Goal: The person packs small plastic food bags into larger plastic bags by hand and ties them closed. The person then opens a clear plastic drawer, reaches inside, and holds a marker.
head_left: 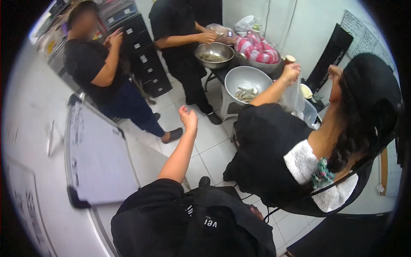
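My left hand (188,118) is raised in front of me above the tiled floor. Its fingers are loosely bent and apart, and nothing is in it. Low by my right side, part of my right hand (256,211) shows beside a dark cord; its fingers are mostly hidden, so I cannot make out their state. Beyond my left hand, a large metal bowl (231,85) holds greyish shrimp (247,94). Another steel bowl (222,62) behind it also has shrimp-like pieces inside. Neither hand touches these bowls.
A seated person (274,141) at right lifts a hand near a clear plastic bag (294,96). Another person stands behind the steel bowl, and one at left holds a small object. A red-and-white striped bag (257,47), a whiteboard (100,154) and black drawers (147,60) surround the tiled floor (212,152).
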Available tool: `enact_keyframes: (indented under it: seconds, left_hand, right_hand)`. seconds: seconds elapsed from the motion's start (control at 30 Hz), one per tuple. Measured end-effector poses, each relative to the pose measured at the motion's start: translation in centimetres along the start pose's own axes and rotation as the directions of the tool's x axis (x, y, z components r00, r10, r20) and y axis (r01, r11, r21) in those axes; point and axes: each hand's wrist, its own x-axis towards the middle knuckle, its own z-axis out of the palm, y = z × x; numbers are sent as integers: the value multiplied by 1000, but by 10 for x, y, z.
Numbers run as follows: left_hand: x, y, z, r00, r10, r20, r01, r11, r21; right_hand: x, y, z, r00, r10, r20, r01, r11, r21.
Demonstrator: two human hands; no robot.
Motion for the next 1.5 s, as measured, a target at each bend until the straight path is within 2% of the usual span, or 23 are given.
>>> enact_keyframes:
  seconds: [0.03, 0.13, 0.23, 0.4, 0.47, 0.53, 0.63, 0.77, 0.83, 0.97, 1.1, 1.13, 1.2, 1.23, 1.3, 1.4, 1.43, 1.47, 1.5]
  left_hand:
    - [14, -7, 8, 999, 40, 2, -40, 993, 111]
    - [29, 28, 25, 1000, -26, -14, 28, 990, 138]
    - [18, 59, 37, 997, 49, -54, -48, 999, 24]
    - [69, 37, 79, 989, 134, -65, -138, 989, -56]
    - [112, 10, 91, 960, 220, -173, -235, 969, -74]
    - [148, 3, 94, 964, 124, -237, -142, 988, -61]
    - [189, -15, 111, 988, 36, -148, -36, 999, 2]
    - [247, -62, 134, 999, -9, 54, 1, 989, 146]
    - [266, -60, 134, 992, -16, 122, 2, 994, 110]
    - [327, -96, 137, 978, 12, 209, -23, 999, 49]
    - [363, -73, 125, 949, -6, 316, -21, 996, 82]
    - [364, -59, 121, 941, -44, 335, 19, 997, 77]
    - [366, -52, 119, 924, -81, 373, 60, 996, 69]
    - [369, -54, 118, 917, -85, 389, 79, 996, 31]
    - [373, -60, 119, 912, -93, 399, 124, 991, -52]
    - [360, -46, 117, 884, -97, 458, 94, 995, 29]
    - [359, -49, 114, 879, -80, 470, 50, 996, 76]
    - [358, -53, 116, 886, -29, 462, 32, 999, 1]
    - [351, -39, 116, 881, 10, 474, -9, 1000, -5]
  right_hand:
    - [4, -4, 4, 1000, 13, -21, -13, 1000, 6]
    - [17, -19, 9, 997, 29, -66, -28, 1000, 5]
    - [33, -19, 12, 996, 11, -86, -13, 1000, -15]
    - [91, -45, 6, 994, -56, -91, 49, 996, -72]
    - [114, -60, 5, 992, -80, -97, 70, 992, -103]
    - [138, -74, 8, 990, -90, -104, 77, 989, -124]
    - [165, -86, 21, 989, -42, -143, 27, 994, -109]
    - [185, -104, 61, 984, 77, -158, -87, 995, -55]
    - [193, -117, 80, 980, 130, -154, -137, 990, -33]
    - [212, -129, 99, 974, 172, -146, -176, 984, -17]
    - [228, -122, 122, 978, 162, -131, -163, 987, 3]
    - [238, -115, 125, 980, 154, -123, -154, 988, 13]
    - [278, -80, 124, 981, 151, -119, -125, 971, 203]
    - [294, -95, 119, 976, 85, -198, -29, 963, 269]
    - [351, -96, 107, 927, 291, -236, -192, 909, 369]
    - [388, -190, 54, 933, 355, 58, -351, 863, 365]
    - [411, -201, 42, 925, 345, 160, -376, 894, 244]
    - [438, -218, 31, 907, 335, 256, -373, 921, 116]
    - [444, -274, 12, 832, 430, 351, -425, 900, -95]
